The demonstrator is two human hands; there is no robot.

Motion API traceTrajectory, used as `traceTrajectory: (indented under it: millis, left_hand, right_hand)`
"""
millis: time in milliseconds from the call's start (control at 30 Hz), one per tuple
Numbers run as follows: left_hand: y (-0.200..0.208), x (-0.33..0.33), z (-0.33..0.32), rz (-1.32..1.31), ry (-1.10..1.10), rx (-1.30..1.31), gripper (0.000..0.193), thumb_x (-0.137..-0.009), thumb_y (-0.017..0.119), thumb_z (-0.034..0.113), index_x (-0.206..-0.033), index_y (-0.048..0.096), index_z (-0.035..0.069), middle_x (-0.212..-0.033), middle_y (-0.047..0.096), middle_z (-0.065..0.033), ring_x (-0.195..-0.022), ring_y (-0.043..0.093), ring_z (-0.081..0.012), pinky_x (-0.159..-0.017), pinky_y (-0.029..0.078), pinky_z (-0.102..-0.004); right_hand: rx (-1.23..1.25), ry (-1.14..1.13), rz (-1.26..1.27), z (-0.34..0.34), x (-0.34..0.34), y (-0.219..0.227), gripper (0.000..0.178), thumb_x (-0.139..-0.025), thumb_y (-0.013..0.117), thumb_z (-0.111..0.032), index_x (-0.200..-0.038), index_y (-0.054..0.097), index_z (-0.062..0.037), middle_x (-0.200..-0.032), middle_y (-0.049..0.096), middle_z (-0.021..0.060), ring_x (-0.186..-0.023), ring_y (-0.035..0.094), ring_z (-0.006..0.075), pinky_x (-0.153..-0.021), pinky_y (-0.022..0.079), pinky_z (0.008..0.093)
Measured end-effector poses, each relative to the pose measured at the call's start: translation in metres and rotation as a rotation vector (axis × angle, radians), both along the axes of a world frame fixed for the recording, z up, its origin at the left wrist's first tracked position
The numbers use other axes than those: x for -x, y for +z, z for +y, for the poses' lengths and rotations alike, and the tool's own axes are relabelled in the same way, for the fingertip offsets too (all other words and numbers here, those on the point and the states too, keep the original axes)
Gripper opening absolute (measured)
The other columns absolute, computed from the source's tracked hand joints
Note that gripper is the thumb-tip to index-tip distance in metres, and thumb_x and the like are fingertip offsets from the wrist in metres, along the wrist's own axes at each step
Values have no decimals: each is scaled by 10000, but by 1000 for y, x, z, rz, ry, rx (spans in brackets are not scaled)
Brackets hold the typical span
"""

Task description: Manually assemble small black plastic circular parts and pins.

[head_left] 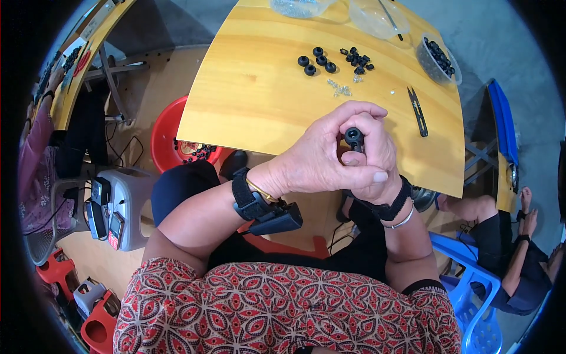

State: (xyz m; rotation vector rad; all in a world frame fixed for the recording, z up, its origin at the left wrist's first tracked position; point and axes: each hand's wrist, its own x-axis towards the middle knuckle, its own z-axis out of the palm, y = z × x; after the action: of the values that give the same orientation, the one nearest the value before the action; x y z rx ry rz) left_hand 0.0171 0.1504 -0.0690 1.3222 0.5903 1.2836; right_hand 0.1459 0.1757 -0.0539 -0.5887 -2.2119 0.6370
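Both hands are clasped together above the table's near edge. My left hand [312, 153] is closed round from the left, its thumb stretched across toward the right hand. My right hand [382, 144] is closed from the other side. Between them they grip a black round-ended part [354, 137] with a hole in its top; its lower portion is hidden by fingers. Beyond the hands lie several black round knobs [321, 60], a cluster of small black pieces [357, 58] and a scatter of small clear pieces [339, 88]. Black thread snips [417, 112] lie to the right.
The wooden table [247, 88] holds a clear tub [423, 65] of black parts and another clear container [377, 20] at the far side. Below its left edge stands a red basin [162, 138]. A grey stool [131, 206] is left, a blue chair [471, 295] right; other people sit both sides.
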Motion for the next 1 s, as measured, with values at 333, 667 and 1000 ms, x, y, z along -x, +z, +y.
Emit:
traceTrajectory:
  millis: [333, 667, 1000]
  left_hand:
    - [0, -2, -3, -11, 48, -123, 586, -649, 719, 177, -1125, 416, 19, -870, 512, -30, -869, 493, -114, -813, 407, -270]
    - [5, 5, 1, -55, -79, -81, 812, -626, 732, 225, -1287, 295, 53, -1137, 419, -64, -1079, 406, -170, -893, 364, -297]
    - [7, 36, 9, -179, -309, 650, 341, -807, 606, 340, -738, 580, 8, -586, 527, -13, -451, 468, -70, -390, 359, -170]
  right_hand:
    - [-181, -45, 27, -2, 3, -3, 315, -792, 566, -343, -874, 466, -56, -675, 491, 82, -569, 516, 280, -495, 406, 356]
    - [-142, -13, 17, 5, -1, -7, 336, -822, 520, -373, -918, 438, -61, -723, 479, 113, -618, 514, 293, -516, 406, 362]
    - [-151, -78, -54, 4, -3, 6, 311, -830, 517, -295, -948, 435, -19, -703, 464, 132, -604, 494, 302, -513, 393, 370]
